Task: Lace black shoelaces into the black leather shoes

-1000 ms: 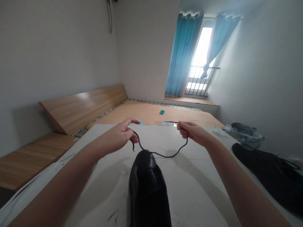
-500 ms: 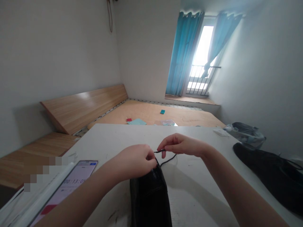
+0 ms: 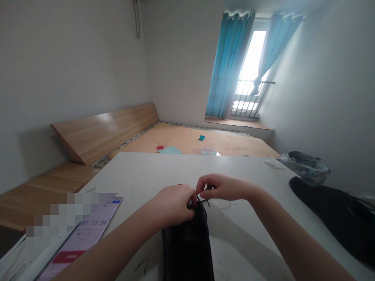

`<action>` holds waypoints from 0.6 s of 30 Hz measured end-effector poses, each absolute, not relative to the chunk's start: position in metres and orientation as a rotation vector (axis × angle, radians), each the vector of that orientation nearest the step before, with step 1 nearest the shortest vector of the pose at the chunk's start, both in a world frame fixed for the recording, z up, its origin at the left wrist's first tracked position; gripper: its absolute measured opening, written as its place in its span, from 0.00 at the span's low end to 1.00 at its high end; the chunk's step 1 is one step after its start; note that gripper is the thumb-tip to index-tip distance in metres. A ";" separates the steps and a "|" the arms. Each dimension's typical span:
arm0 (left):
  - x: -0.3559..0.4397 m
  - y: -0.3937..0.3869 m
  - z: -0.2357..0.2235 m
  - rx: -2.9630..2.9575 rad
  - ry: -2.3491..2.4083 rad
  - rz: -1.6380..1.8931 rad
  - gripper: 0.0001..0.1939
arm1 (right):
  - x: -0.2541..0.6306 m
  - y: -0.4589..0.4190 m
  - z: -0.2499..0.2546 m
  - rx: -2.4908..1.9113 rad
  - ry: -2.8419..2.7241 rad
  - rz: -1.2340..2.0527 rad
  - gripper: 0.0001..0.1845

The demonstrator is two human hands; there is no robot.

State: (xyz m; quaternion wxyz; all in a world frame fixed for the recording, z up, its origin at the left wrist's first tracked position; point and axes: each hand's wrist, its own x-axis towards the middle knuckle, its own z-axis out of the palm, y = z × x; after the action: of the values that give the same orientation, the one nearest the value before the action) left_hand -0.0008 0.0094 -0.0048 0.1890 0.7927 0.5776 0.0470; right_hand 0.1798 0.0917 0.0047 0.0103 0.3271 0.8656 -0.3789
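A black shoe stands on the white table in front of me. My left hand is closed at the shoe's far end, its fingers pinched on a part of the lace or the shoe edge; the tips are partly hidden. Just right of it, my right hand is closed around a black shoelace, thumb and fingers curled together. A loose end of the lace shows below these fingers. Another black shoe lies on the table's right side.
A phone showing a timer lies at the left on the white table. A small white packet is near the far right edge, by a bin with a plastic bag. Beyond stands a bed.
My right hand has come slightly lower and nearer the shoe, its fingers more curled around the lace. The left hand has dipped a little at the shoe.
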 end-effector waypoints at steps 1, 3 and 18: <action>-0.001 0.009 -0.005 2.230 1.623 0.134 0.11 | 0.180 0.090 0.003 1.070 2.698 -1.079 0.12; 0.000 0.009 -0.005 2.228 1.622 0.142 0.11 | 0.182 0.089 -0.002 1.189 2.677 -0.877 0.14; 0.003 0.011 -0.009 2.201 1.630 0.180 0.10 | 0.188 0.107 -0.002 0.852 2.518 -1.132 0.13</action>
State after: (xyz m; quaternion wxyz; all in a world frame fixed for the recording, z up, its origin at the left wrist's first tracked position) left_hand 0.0029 0.0109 -0.0089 0.1971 0.7863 0.5820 0.0643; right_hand 0.1880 0.1071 -0.0022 0.1260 0.2927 0.8646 -0.3886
